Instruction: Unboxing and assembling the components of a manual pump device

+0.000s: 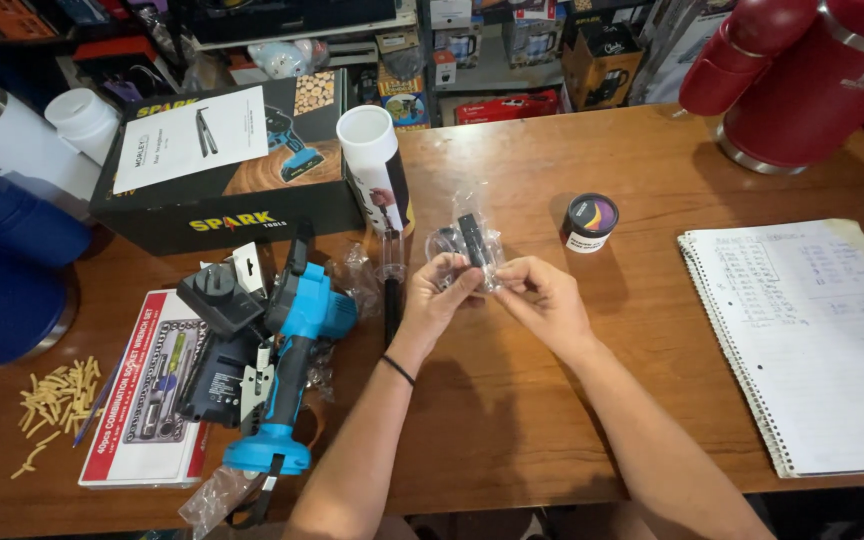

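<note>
Both hands meet above the middle of the wooden worktop (512,420), a little toward its far edge. The left hand (439,297) and the right hand (542,297) each pinch a small clear plastic bag (472,245) between thumb and fingertips, so both grips are closed on the bag's near edge. Inside it sits a small black part (472,240), a slim bar whose long axis runs roughly from the near edge toward the far edge of the worktop, tilted slightly. The bag rises away from the fingertips toward the far edge, so the part lies just beyond both grips, about midway between them; the left thumb looks a touch closer to its lower end.

Toward the left edge lies a blue power tool (292,360) with a black charger (220,295) and loose wrapping beside it, partly over a flat socket set pack (152,420). Behind these, at the far left, stands a black carton (222,170) with a white cup (372,150) touching its right end. A small round jar with a dark lid (589,222) stands just to the right of the hands, apart from them. A spiral notebook (812,340) lies near the right edge, and a red jug (812,70) stands at the far right corner.
</note>
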